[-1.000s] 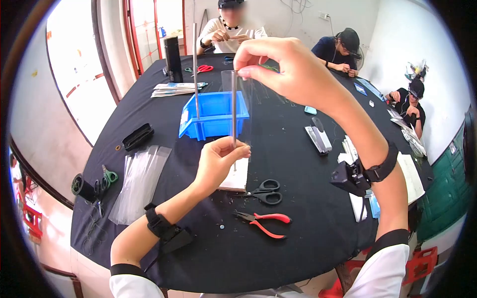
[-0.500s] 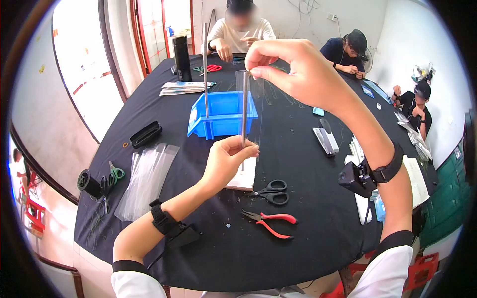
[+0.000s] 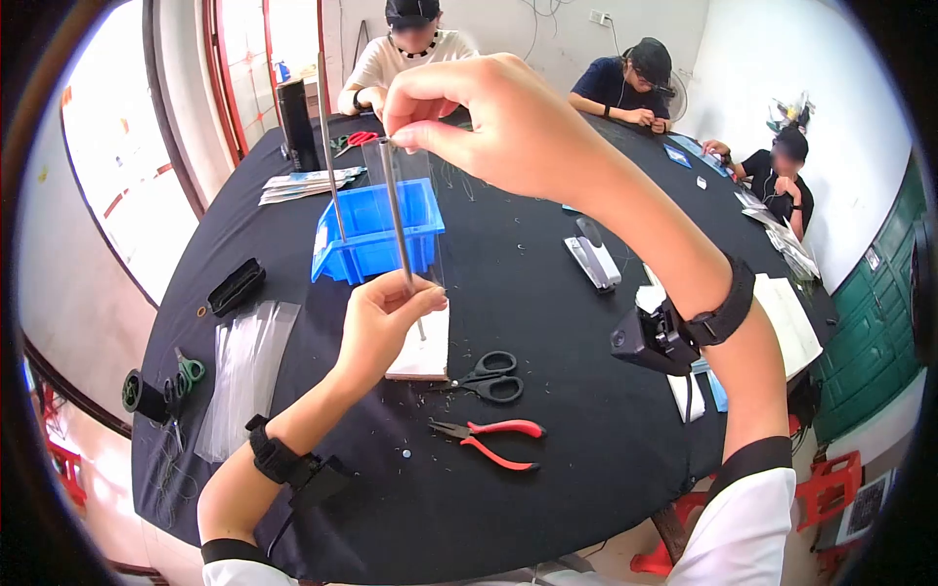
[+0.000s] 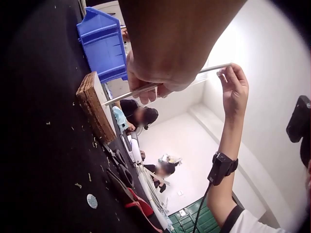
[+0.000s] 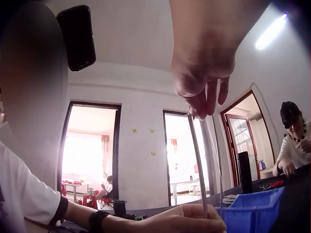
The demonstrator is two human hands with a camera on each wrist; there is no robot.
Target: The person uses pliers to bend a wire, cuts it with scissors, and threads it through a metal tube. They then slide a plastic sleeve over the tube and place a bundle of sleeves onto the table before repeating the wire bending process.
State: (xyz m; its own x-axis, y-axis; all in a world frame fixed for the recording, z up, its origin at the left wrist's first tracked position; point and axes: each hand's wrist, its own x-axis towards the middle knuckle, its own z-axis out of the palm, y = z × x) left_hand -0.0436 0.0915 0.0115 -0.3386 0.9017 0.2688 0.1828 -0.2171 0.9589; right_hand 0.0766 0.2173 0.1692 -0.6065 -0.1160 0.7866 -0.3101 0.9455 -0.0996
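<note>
A thin metal rod [image 3: 396,200] stands slightly tilted, its foot on a white-topped block [image 3: 418,359] with brown layered sides [image 4: 92,104]. My left hand [image 3: 381,322] grips the rod low down, thumb and fingers curled round it. High above, my right hand [image 3: 469,112] pinches at the rod's top end with thumb and fingertips. Clear plastic film [image 3: 373,161] shows along the rod between both hands, and a fine line runs down beside it in the right wrist view. A second rod [image 3: 327,127] rises at the blue bin [image 3: 366,259] behind.
Black scissors [image 3: 489,376] and red-handled pliers [image 3: 498,430] lie before the block. Clear plastic strips [image 3: 244,371], a black case [image 3: 236,286], green-handled scissors [image 3: 191,368] and a spool [image 3: 144,397] lie left. A stapler [image 3: 592,259] lies right. Several people sit around the table.
The head view has turned, so the scene sits further left. Both hands keep their hold on the rod, which leans more in this view. The person opposite has shifted their arms.
</note>
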